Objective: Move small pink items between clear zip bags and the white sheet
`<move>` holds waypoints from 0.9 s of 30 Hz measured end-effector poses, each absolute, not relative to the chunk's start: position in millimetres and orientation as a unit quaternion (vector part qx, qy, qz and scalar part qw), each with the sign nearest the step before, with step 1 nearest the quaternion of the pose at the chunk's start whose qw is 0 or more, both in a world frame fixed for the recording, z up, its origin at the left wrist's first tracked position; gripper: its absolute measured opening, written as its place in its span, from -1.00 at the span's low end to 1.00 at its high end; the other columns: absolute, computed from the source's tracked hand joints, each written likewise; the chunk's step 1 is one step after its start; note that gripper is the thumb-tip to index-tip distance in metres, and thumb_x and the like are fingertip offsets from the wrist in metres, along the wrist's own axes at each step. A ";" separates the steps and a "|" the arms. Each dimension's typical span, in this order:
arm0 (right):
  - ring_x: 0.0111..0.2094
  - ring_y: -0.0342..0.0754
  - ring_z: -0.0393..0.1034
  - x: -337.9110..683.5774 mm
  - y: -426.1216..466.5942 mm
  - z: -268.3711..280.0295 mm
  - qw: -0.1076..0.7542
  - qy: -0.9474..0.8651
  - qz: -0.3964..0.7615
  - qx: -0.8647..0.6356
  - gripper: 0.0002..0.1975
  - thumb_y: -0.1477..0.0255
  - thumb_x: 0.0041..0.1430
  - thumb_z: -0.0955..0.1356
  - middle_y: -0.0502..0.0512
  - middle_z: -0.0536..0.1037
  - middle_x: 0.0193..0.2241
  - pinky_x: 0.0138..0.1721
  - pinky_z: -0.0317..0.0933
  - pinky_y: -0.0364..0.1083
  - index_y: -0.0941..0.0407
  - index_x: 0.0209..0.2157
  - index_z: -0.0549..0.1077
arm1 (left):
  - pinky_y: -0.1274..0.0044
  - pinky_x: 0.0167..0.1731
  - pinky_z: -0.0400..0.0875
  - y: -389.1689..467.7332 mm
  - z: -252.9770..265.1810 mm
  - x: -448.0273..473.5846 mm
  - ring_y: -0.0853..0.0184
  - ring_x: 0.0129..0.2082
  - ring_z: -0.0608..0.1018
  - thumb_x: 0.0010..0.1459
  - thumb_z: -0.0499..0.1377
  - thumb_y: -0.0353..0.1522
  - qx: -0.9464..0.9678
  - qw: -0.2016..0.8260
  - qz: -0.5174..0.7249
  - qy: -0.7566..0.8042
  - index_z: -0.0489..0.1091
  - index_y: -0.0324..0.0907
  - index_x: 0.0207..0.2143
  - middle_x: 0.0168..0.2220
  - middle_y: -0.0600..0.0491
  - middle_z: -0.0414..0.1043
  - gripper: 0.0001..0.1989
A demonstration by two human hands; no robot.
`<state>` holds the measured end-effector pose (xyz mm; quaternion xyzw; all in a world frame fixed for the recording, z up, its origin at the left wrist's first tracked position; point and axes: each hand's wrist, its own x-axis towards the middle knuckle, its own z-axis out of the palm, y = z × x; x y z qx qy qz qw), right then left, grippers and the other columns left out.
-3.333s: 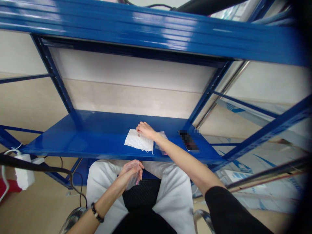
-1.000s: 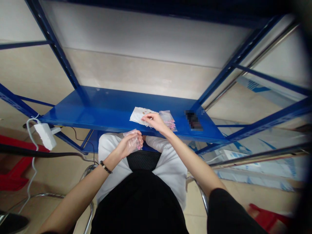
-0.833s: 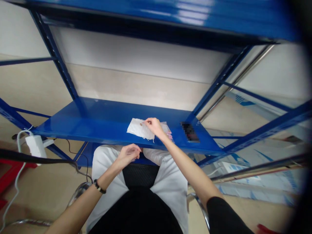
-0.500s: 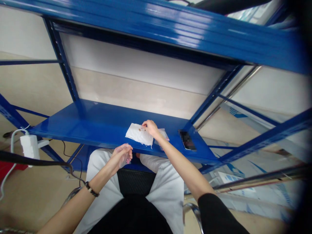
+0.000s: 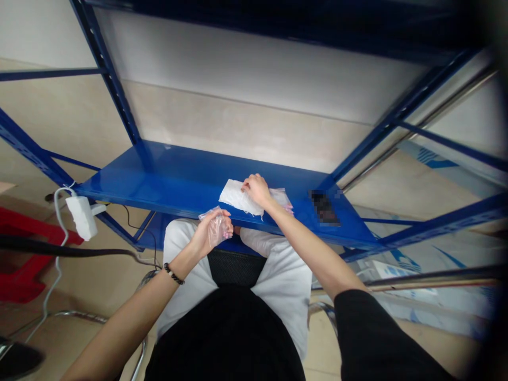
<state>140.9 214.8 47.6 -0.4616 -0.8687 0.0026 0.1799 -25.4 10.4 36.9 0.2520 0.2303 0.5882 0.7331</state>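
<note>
Head view: the person sits facing a blue shelf (image 5: 166,182) that runs across the middle of the frame, knees tucked under its front edge.

The left hand (image 5: 208,233), just left of centre and below the shelf lip, is closed around a small clear bag (image 5: 214,225). Fingers and thumb pinch the bag near its top so the mouth points up and toward the shelf, probably to keep it open and ready. Something pink shows through the plastic near the fingertips, too small to make out. A dark bead bracelet (image 5: 173,274) sits on that wrist.

The right hand (image 5: 257,189), at centre, reaches out over the shelf and rests on a white tissue (image 5: 235,194) spread flat there. Its fingers are curled down with the tips drawn together against the tissue, as if pinching at something tiny. Whether they actually grip anything cannot be told at this size. The tissue looks laid out as a clean pad to hold small pieces in one spot.

Just right of that hand, touching the tissue's edge, lie more clear bags (image 5: 283,198) with pink bits inside. Further right on the shelf lies a dark flat thing (image 5: 323,207), blurred out.

At the left edge a white power strip (image 5: 81,217) hangs from the frame on its cord
</note>
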 end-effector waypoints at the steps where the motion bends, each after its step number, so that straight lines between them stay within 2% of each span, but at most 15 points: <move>1: -0.11 0.14 0.25 140.5 213.5 50.0 0.193 -0.865 0.003 -0.463 -0.82 0.48 0.23 0.31 0.25 0.50 -0.26 -0.06 0.09 0.02 0.17 -0.37 0.55 | 0.51 -0.41 0.37 9.6 37.0 -24.8 0.33 -0.44 0.51 0.14 0.22 -0.18 0.258 0.733 0.586 0.231 0.41 -0.22 -0.23 -0.44 0.06 0.39 -0.71; 5: -0.18 0.09 0.31 134.0 200.1 71.8 0.305 -0.835 0.038 -0.457 -0.83 0.42 0.25 0.32 0.18 0.52 -0.30 -0.02 0.10 0.03 0.15 -0.34 0.54 | 0.53 -0.40 0.36 9.1 33.1 -24.2 0.32 -0.36 0.53 0.08 0.28 -0.25 0.273 0.735 0.572 0.240 0.41 -0.19 -0.18 -0.35 0.03 0.43 -0.71; 8: -0.25 0.02 0.35 122.4 171.3 93.7 0.376 -0.826 0.127 -0.400 -0.82 0.35 0.23 0.35 0.11 0.54 -0.35 -0.09 0.15 -0.01 0.14 -0.36 0.54 | 0.56 -0.42 0.34 11.4 28.3 -24.5 0.35 -0.37 0.52 0.06 0.30 -0.26 0.268 0.738 0.570 0.242 0.42 -0.19 -0.22 -0.36 0.04 0.43 -0.73; 10: -0.30 -0.03 0.37 113.4 144.0 105.3 0.369 -0.844 0.207 -0.329 -0.83 0.33 0.21 0.37 0.07 0.54 -0.36 -0.17 0.18 -0.06 0.13 -0.38 0.54 | 0.56 -0.40 0.35 12.4 25.9 -24.3 0.36 -0.38 0.52 0.06 0.30 -0.26 0.266 0.740 0.568 0.243 0.42 -0.20 -0.23 -0.37 0.05 0.42 -0.74; 13: -0.29 -0.05 0.37 102.6 106.3 113.2 0.301 -0.885 0.268 -0.235 -0.86 0.36 0.19 0.39 0.05 0.54 -0.37 -0.19 0.18 -0.09 0.11 -0.39 0.54 | 0.54 -0.39 0.37 11.7 24.0 -23.1 0.35 -0.39 0.52 0.08 0.30 -0.27 0.274 0.744 0.556 0.249 0.42 -0.22 -0.26 -0.39 0.04 0.43 -0.76; 17: -0.27 -0.06 0.34 99.4 86.6 109.5 0.233 -0.920 0.245 -0.201 -0.88 0.43 0.19 0.39 0.06 0.51 -0.36 -0.16 0.17 -0.08 0.13 -0.42 0.53 | 0.55 -0.44 0.36 8.1 23.3 -20.6 0.34 -0.42 0.52 0.08 0.31 -0.29 0.312 0.729 0.548 0.268 0.42 -0.27 -0.37 -0.43 0.01 0.45 -0.78; 22: -0.25 -0.06 0.33 107.4 93.4 105.2 0.219 -0.928 0.228 -0.198 -0.90 0.46 0.16 0.39 0.07 0.47 -0.34 -0.13 0.18 -0.07 0.13 -0.43 0.52 | 0.59 -0.51 0.31 8.6 22.2 -17.6 0.38 -0.47 0.52 0.05 0.33 -0.27 0.341 0.715 0.536 0.292 0.42 -0.28 -0.38 -0.44 -0.01 0.46 -0.75; 27: -0.18 -0.04 0.36 118.1 100.4 104.3 0.232 -0.917 0.278 -0.167 -0.91 0.43 0.17 0.40 0.10 0.49 -0.24 -0.07 0.22 -0.05 0.12 -0.40 0.54 | 0.58 -0.51 0.33 11.4 20.4 -15.0 0.37 -0.47 0.53 0.04 0.34 -0.25 0.353 0.711 0.531 0.297 0.41 -0.27 -0.38 -0.44 -0.01 0.47 -0.73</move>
